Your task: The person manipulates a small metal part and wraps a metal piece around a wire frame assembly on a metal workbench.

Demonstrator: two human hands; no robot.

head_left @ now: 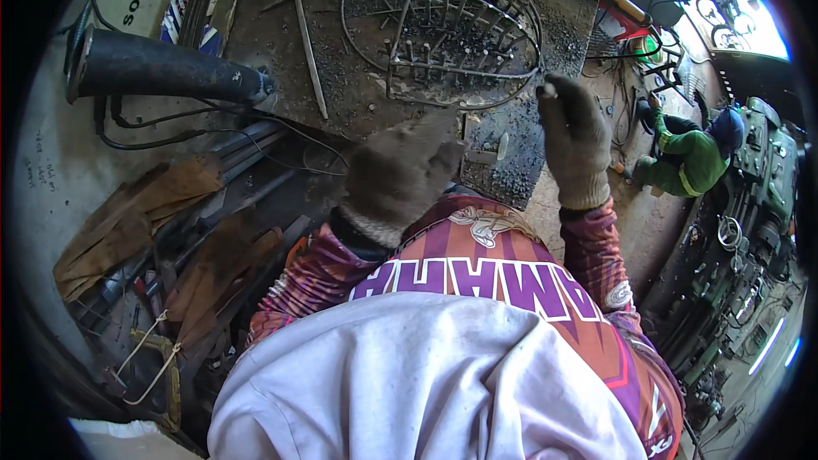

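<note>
My left hand (396,172), in a grey-brown knit glove, hovers over the near edge of the metal worktable (281,77). Its fingers stretch forward with the thumb apart, slightly blurred, and nothing shows in them. My right hand (578,143), gloved likewise, is raised at the table's right edge. Its fingers are bent together around a small pale tip that I cannot make out. Ahead of both hands lies a rounded steel-rod frame (464,69) with several short rods across it. A T-shaped chipping hammer (312,55) rests left of the frame, touched by neither hand.
A dark pipe (175,68) juts in from the left, with black cables (217,108) below it. Behind it sits a box of thin rods (181,7). Brown cloth (141,213) drapes over metal bars. A person in green (694,163) crouches at right near machinery (763,204).
</note>
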